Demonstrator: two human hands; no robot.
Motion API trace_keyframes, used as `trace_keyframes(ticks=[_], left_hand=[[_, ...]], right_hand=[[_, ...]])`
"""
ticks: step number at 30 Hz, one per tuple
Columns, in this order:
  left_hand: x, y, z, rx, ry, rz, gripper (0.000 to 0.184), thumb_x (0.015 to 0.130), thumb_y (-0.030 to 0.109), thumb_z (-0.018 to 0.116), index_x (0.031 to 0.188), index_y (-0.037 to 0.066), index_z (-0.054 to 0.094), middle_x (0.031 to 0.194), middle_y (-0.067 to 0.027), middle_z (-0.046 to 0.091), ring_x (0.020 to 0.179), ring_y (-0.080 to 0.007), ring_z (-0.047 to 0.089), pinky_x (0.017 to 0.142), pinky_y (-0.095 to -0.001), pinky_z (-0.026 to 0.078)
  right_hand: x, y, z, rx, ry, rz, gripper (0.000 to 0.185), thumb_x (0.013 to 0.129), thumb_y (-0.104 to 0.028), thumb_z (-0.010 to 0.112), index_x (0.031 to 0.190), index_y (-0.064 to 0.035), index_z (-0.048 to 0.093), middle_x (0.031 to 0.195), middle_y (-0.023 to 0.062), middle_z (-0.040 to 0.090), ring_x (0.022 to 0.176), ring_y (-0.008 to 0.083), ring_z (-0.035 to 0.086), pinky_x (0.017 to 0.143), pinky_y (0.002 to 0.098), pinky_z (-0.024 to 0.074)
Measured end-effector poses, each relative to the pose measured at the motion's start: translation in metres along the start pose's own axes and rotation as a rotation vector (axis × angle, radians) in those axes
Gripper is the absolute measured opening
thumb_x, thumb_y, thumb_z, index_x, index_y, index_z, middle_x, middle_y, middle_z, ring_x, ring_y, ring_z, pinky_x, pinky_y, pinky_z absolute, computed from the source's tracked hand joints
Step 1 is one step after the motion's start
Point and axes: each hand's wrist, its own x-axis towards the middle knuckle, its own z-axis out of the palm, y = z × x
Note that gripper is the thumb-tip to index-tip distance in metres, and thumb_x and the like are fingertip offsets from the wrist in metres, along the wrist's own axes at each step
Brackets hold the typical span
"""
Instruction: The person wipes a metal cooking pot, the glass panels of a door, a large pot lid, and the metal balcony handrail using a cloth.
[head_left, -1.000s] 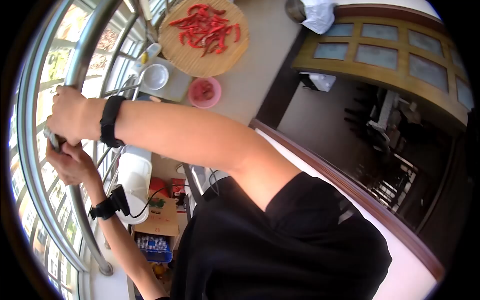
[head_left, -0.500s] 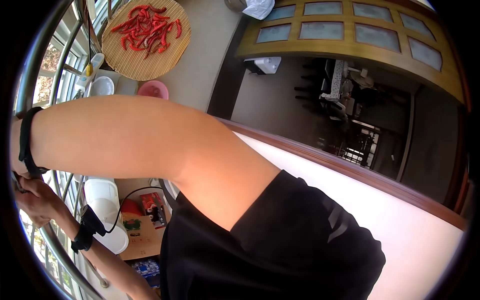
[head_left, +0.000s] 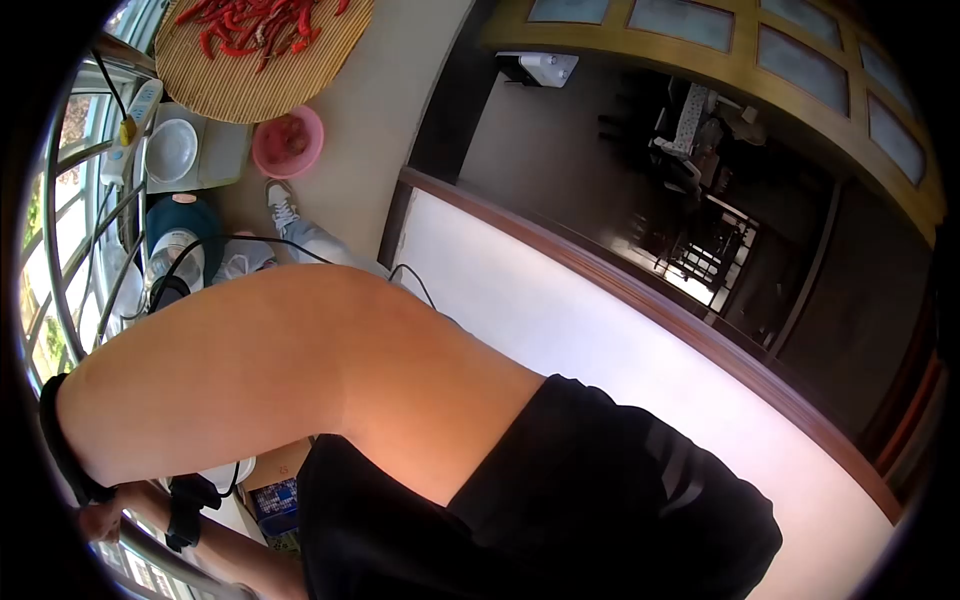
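Observation:
My right arm point(head_left: 290, 350) stretches across the middle from a black sleeve point(head_left: 620, 490) to the left edge, with a black strap point(head_left: 62, 440) near the wrist. The right hand itself lies beyond the dark edge of the view. Below it, my left hand point(head_left: 100, 522) shows only in part, close to the metal window bars point(head_left: 165, 555). Its fingers are hidden, so I cannot tell what they hold. Around the left wrist sits a black strapped device point(head_left: 190, 510), with a black cable close by.
Red chillies point(head_left: 255, 25) lie on a round bamboo mat point(head_left: 240, 95) at the top. Under it are a pink basin point(head_left: 315, 145), a white bowl point(head_left: 171, 150) and a power strip point(head_left: 133, 130). A shoe point(head_left: 283, 208) stands on the floor. A wooden-edged wall point(head_left: 600, 275) runs along the right.
The view has shifted, so both arms appear lower. The shoe and a bottle have come into sight, while the left hand is more hidden behind the right wrist.

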Motion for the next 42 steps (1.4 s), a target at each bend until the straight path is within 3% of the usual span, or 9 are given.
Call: trace_keyframes(ticks=[7, 11, 14, 15, 17, 18, 23, 31, 42], left_hand=[[0.004, -0.002, -0.015, -0.025, -0.091, -0.066, 0.032, 0.09, 0.035, 0.062, 0.09, 0.006, 0.048, 0.077, -0.0041, 0.057, 0.063, -0.018, 0.055, 0.054, -0.0328, 0.042], [0.008, 0.005, -0.028, -0.058, -0.139, -0.14, 0.032, 0.09, 0.035, 0.062, 0.094, 0.006, 0.047, 0.081, -0.0051, 0.057, 0.068, -0.0188, 0.056, 0.058, -0.0335, 0.043], [0.006, 0.012, -0.04, -0.094, -0.164, -0.232, 0.033, 0.091, 0.035, 0.062, 0.097, 0.006, 0.046, 0.085, -0.0058, 0.056, 0.071, -0.0194, 0.056, 0.06, -0.034, 0.044], [0.005, 0.015, -0.045, -0.103, -0.164, -0.257, 0.034, 0.091, 0.035, 0.062, 0.098, 0.006, 0.046, 0.086, -0.0061, 0.056, 0.073, -0.0196, 0.056, 0.061, -0.0342, 0.044], [0.003, 0.019, -0.051, -0.115, -0.174, -0.285, 0.034, 0.091, 0.034, 0.062, 0.1, 0.006, 0.045, 0.088, -0.0066, 0.056, 0.075, -0.02, 0.057, 0.063, -0.0346, 0.045], [0.004, 0.02, -0.051, -0.117, -0.182, -0.292, 0.035, 0.091, 0.034, 0.062, 0.101, 0.006, 0.045, 0.09, -0.0068, 0.055, 0.076, -0.0203, 0.057, 0.064, -0.0348, 0.045], [0.002, 0.028, -0.05, -0.128, -0.164, -0.334, 0.037, 0.091, 0.034, 0.062, 0.106, 0.006, 0.043, 0.096, -0.008, 0.055, 0.082, -0.0213, 0.058, 0.068, -0.0357, 0.046], [0.006, 0.037, -0.035, -0.166, -0.163, -0.383, 0.042, 0.091, 0.033, 0.062, 0.114, 0.006, 0.041, 0.105, -0.01, 0.053, 0.092, -0.023, 0.059, 0.075, -0.0371, 0.049], [0.004, 0.05, -0.012, -0.253, -0.15, -0.345, 0.058, 0.095, 0.049, 0.055, 0.126, 0.006, 0.032, 0.118, -0.0208, 0.046, 0.101, -0.0321, 0.059, 0.085, -0.046, 0.053]], right_hand=[[0.005, -0.027, 0.003, -0.028, 0.223, -0.057, 0.029, 0.085, -0.032, 0.06, 0.11, -0.0169, 0.064, 0.112, -0.005, 0.065, 0.114, 0.0154, 0.057, 0.101, 0.0345, 0.0414], [-0.015, -0.034, -0.005, -0.209, 0.612, 0.009, 0.033, 0.085, -0.033, 0.057, 0.113, -0.0149, 0.063, 0.114, -0.0018, 0.066, 0.119, 0.0169, 0.055, 0.107, 0.0375, 0.0356], [-0.013, -0.059, -0.039, -0.314, 0.499, 0.378, 0.037, 0.085, -0.031, 0.055, 0.114, -0.0098, 0.067, 0.119, 0.0053, 0.066, 0.123, 0.0252, 0.054, 0.112, 0.0438, 0.0323], [-0.005, -0.05, -0.053, -0.407, 0.024, -0.065, 0.04, 0.083, -0.03, 0.058, 0.112, -0.0063, 0.069, 0.116, 0.0106, 0.067, 0.117, 0.0305, 0.059, 0.11, 0.0505, 0.036], [0.013, -0.049, -0.056, -0.406, -0.195, -0.146, 0.032, 0.072, -0.019, 0.061, 0.097, -0.0029, 0.073, 0.101, 0.013, 0.071, 0.098, 0.0341, 0.067, 0.107, 0.0558, 0.0403], [0.025, -0.05, -0.05, -0.409, -0.205, -0.12, 0.03, 0.071, -0.015, 0.062, 0.096, -0.0029, 0.073, 0.098, 0.015, 0.073, 0.09, 0.0358, 0.069, 0.105, 0.0567, 0.0427], [0.012, -0.045, -0.07, -0.239, -0.211, -0.005, 0.048, 0.085, -0.028, 0.053, 0.123, -0.0013, 0.068, 0.128, 0.0181, 0.063, 0.129, 0.0384, 0.051, 0.115, 0.059, 0.0256], [0.026, -0.054, -0.047, -0.382, -0.338, -0.017, 0.039, 0.09, -0.029, 0.055, 0.124, -0.0144, 0.068, 0.128, 0.0086, 0.065, 0.121, 0.0277, 0.057, 0.113, 0.0534, 0.0271], [-0.013, -0.028, -0.023, -0.329, 0.471, -0.065, 0.023, 0.088, -0.026, 0.061, 0.107, -0.0127, 0.061, 0.099, -0.003, 0.065, 0.104, 0.0163, 0.06, 0.105, 0.0361, 0.0349]])
